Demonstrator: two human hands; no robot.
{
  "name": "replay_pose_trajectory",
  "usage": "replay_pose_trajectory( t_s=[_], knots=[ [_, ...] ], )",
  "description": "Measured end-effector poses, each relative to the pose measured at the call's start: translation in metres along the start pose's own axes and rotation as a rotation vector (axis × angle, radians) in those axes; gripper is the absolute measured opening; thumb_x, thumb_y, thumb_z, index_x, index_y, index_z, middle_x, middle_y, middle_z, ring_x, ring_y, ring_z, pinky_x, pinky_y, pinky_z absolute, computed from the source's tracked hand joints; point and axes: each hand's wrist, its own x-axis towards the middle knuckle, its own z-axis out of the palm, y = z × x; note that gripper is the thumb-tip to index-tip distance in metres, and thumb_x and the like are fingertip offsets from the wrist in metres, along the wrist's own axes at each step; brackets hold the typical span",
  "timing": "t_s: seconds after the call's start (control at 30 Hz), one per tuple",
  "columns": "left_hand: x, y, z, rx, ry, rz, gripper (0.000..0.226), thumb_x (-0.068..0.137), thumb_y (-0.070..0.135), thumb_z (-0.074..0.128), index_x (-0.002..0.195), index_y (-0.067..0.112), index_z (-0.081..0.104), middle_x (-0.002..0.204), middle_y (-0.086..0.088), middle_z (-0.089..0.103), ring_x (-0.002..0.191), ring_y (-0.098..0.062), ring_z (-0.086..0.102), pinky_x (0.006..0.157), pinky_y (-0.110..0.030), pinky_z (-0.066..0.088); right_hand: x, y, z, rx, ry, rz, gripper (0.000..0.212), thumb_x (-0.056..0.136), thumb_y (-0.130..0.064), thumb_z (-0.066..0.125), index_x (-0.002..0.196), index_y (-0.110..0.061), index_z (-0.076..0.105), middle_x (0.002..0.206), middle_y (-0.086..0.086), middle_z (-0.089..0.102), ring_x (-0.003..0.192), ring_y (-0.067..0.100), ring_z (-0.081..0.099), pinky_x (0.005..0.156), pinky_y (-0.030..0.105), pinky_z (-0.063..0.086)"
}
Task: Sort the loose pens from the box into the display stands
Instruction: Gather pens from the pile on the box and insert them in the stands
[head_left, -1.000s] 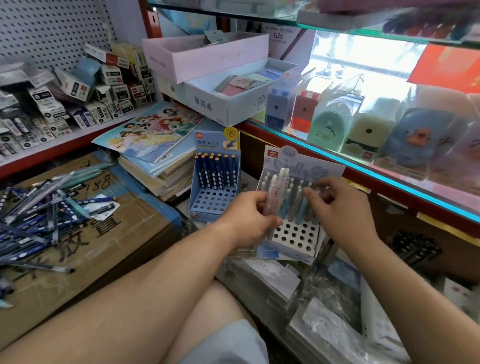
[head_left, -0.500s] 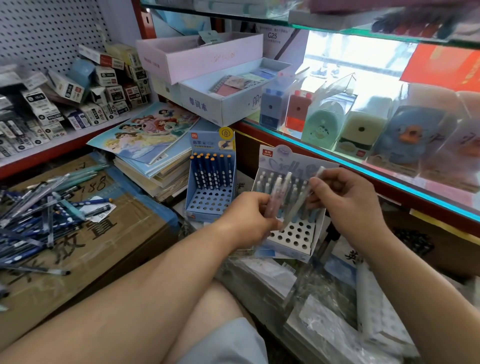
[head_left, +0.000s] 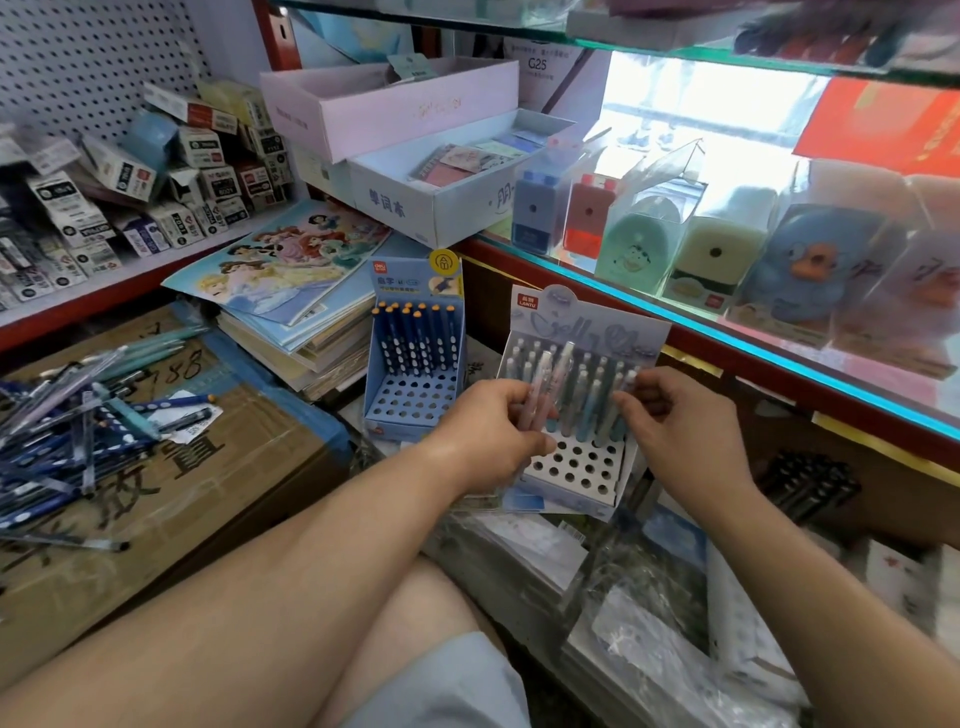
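My left hand (head_left: 488, 431) grips a small bundle of pastel pens (head_left: 540, 389) in front of the white display stand (head_left: 571, 467). The back rows of that stand hold several pastel pens; its front holes are bare. My right hand (head_left: 680, 421) pinches the top of one pastel pen (head_left: 621, 400) standing upright at the stand's right side. To the left, a blue display stand (head_left: 415, 400) holds several dark blue dotted pens (head_left: 415, 338) in its back rows. Loose pens (head_left: 78, 431) lie piled on a cardboard box (head_left: 208, 493) at the far left.
A stack of colouring books (head_left: 291, 270) lies behind the blue stand. A red-edged glass shelf (head_left: 727, 332) with boxed sharpeners runs just behind the white stand. Wrapped packs (head_left: 649, 623) fill the floor at lower right. My knee (head_left: 415, 649) is below the hands.
My right hand has gone from holding a pen tilted above the white stand to holding it upright at the stand's right side. My left hand has kept its bundle.
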Motion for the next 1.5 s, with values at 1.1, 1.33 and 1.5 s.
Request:
replay_pose_trajectory(
  t_s=[1.1, 1.33, 1.5],
  knots=[
    [0.000, 0.005, 0.004, 0.052, -0.064, 0.071, 0.033, 0.089, 0.011, 0.076, 0.119, 0.024, 0.071, 0.094, 0.008, 0.071, 0.092, -0.007, 0.068, 0.084, -0.023, 0.054, -0.007, -0.038, -0.016, 0.460, -0.069, 0.087, 0.009, 0.093, -0.014, 0.070, 0.101, -0.017, 0.069, 0.088, 0.001, 0.074, 0.080, 0.011, 0.073, 0.071, 0.024, 0.061],
    [0.007, -0.004, -0.002, -0.070, 0.142, 0.037, 0.033, 0.078, 0.009, 0.086, 0.106, 0.017, 0.069, 0.093, -0.003, 0.075, 0.092, -0.019, 0.073, 0.090, -0.045, 0.060, 0.001, -0.012, -0.028, 0.158, 0.166, 0.046, 0.012, 0.094, -0.021, 0.071, 0.104, -0.025, 0.066, 0.089, -0.014, 0.067, 0.081, -0.003, 0.064, 0.065, 0.005, 0.050],
    [0.008, -0.006, -0.001, -0.137, 0.182, 0.039, 0.031, 0.077, 0.007, 0.087, 0.098, 0.015, 0.065, 0.092, -0.004, 0.076, 0.090, -0.020, 0.074, 0.089, -0.046, 0.060, -0.002, 0.001, -0.017, 0.047, 0.114, 0.060, 0.012, 0.096, -0.023, 0.068, 0.106, -0.029, 0.065, 0.091, -0.020, 0.063, 0.083, -0.008, 0.059, 0.065, 0.008, 0.043]
  ],
)
